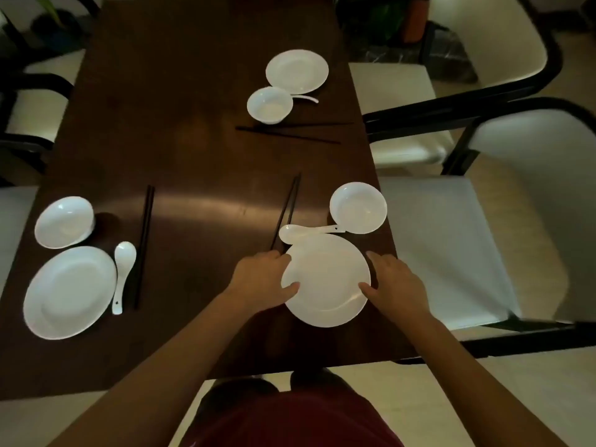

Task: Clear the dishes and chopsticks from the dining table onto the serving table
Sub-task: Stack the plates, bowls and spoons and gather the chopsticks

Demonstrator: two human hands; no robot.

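Note:
A white plate [325, 282] lies near the front right of the dark wooden dining table [193, 162]. My left hand [263, 279] grips its left rim, thumb on top. My right hand [395, 285] holds its right rim, thumb on the plate. Just beyond the plate lie a white spoon [300, 232], a white bowl [358, 208] and a pair of black chopsticks [288, 209]. At the left are a plate [69, 291], a bowl [64, 222], a spoon [122, 272] and chopsticks [143, 243]. Farther back sit a plate [296, 71], a bowl [269, 105], a spoon [306, 98] and chopsticks [290, 132].
White-cushioned chairs with black frames stand along the right side [445, 240] and the left side [29, 101] of the table. A potted plant [383, 17] is behind the far right corner. The table's near edge is just in front of my body.

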